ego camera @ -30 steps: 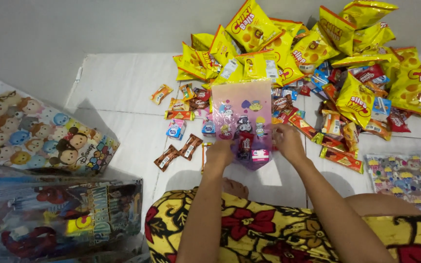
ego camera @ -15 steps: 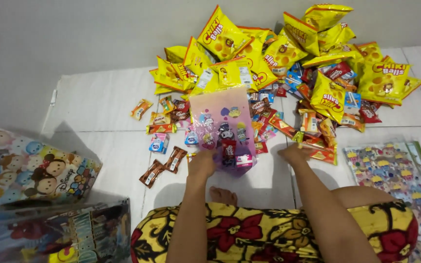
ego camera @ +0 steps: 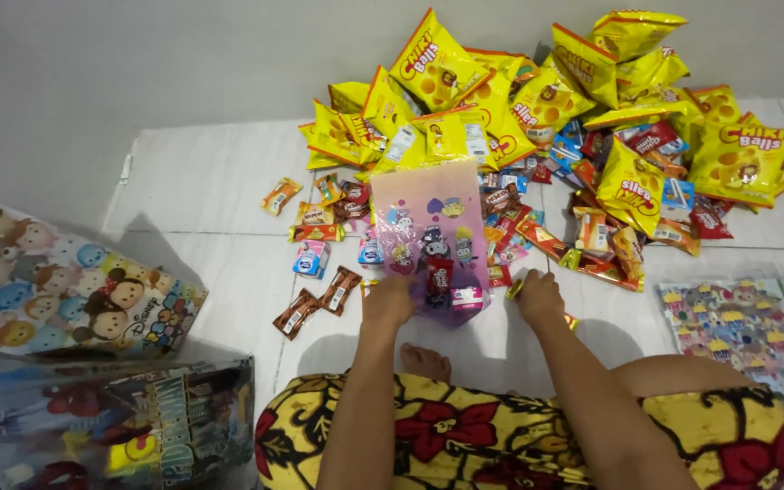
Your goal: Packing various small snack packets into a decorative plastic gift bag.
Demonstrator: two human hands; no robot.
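One view, from the head. Left hand (ego camera: 388, 300) pinching the near edge of a pink printed goodie bag (ego camera: 431, 238); bag lying flat on the white floor (ego camera: 201, 191), long axis running away toward the yellow snack packs (ego camera: 465, 100). Right hand (ego camera: 540, 296) curled on small sweets (ego camera: 517, 289) just beside the bag; cannot tell its grip. Cartoon-print bags (ego camera: 56, 290) well left.

Pink gift bag (ego camera: 431, 238): one. Brown wafer bars (ego camera: 318, 302), apart from heap: two. Hands: two. Yellow snack bags (ego camera: 437, 65): over twelve, exact count unclear.
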